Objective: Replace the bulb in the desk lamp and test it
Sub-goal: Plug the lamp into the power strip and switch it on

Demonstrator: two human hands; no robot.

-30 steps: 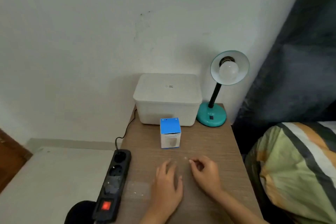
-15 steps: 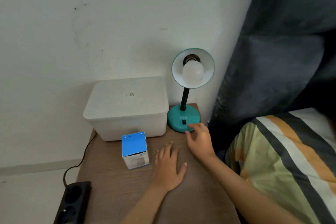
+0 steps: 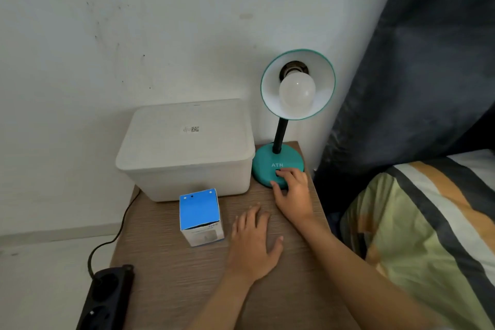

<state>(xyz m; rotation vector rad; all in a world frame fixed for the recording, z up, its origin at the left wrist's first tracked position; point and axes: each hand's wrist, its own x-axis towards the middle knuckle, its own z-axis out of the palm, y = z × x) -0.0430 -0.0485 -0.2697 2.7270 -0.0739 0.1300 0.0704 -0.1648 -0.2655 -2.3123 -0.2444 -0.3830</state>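
Note:
A teal desk lamp (image 3: 278,161) stands at the back right of the wooden bedside table (image 3: 171,281), its shade facing me. A white bulb (image 3: 297,91) sits in the socket, unlit. My right hand (image 3: 293,190) rests on the front of the lamp's base, its fingertips over the switch below the "ATN" lettering. Flat on the tabletop lies my left hand (image 3: 254,244), fingers spread, holding nothing. Left of that hand stands a blue-and-white bulb box (image 3: 201,215), upright.
A white lidded plastic bin (image 3: 187,150) fills the back of the table beside the lamp. A black power strip (image 3: 107,300) with its cable hangs at the front left edge. Dark curtain (image 3: 415,61) and a striped pillow (image 3: 428,236) crowd the right side.
My view swung right and closer to the lamp. My right hand travelled from the middle of the table onto the lamp's base; my left hand stayed flat on the wood.

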